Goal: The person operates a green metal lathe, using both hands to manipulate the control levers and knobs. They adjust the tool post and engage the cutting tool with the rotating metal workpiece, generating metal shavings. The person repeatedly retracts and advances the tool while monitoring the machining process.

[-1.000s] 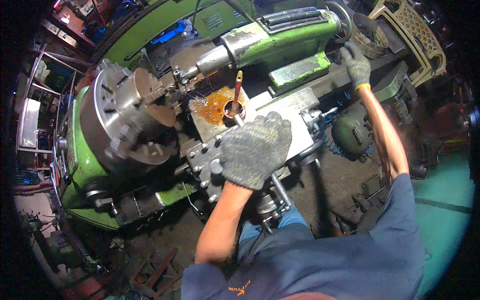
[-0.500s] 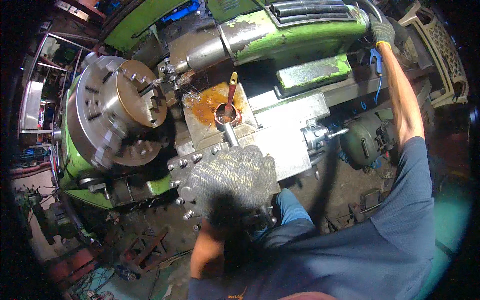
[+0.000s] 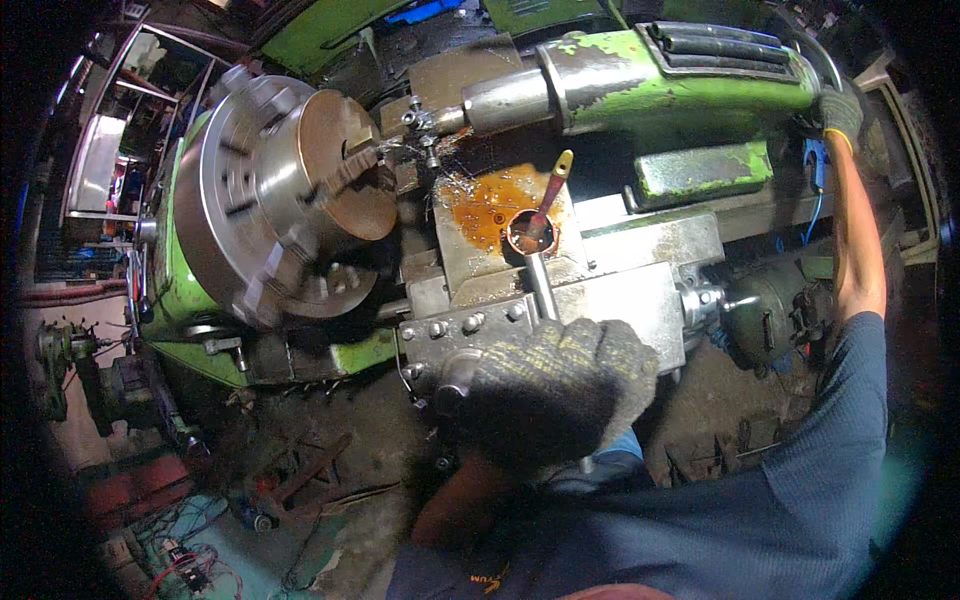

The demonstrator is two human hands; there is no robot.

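My left hand (image 3: 565,385), in a grey knitted glove, is closed over a metal bar (image 3: 542,288) at the lathe's tool post (image 3: 470,328). The bar runs out past the knuckles toward a small cup (image 3: 520,234); my palm and fingertips are hidden. In the cup leans a brush (image 3: 549,195) with a red and yellow handle. Far to the right, my gloved right hand (image 3: 841,112) is wrapped round the tailstock handwheel (image 3: 822,52). A drill bit (image 3: 390,146) held by the tailstock (image 3: 610,85) meets the round workpiece (image 3: 325,170) in the blurred chuck (image 3: 235,200).
Brown oil and metal chips cover a plate (image 3: 475,205) beside the cup. A blue clamp (image 3: 814,163) hangs below the handwheel. Shelving (image 3: 120,150) stands at the left. Red metal pieces and cables (image 3: 190,560) lie on the floor at lower left.
The whole view has shifted, so the lathe appears farther right. My left hand has turned slightly over the tool post. My right hand stays on the handwheel.
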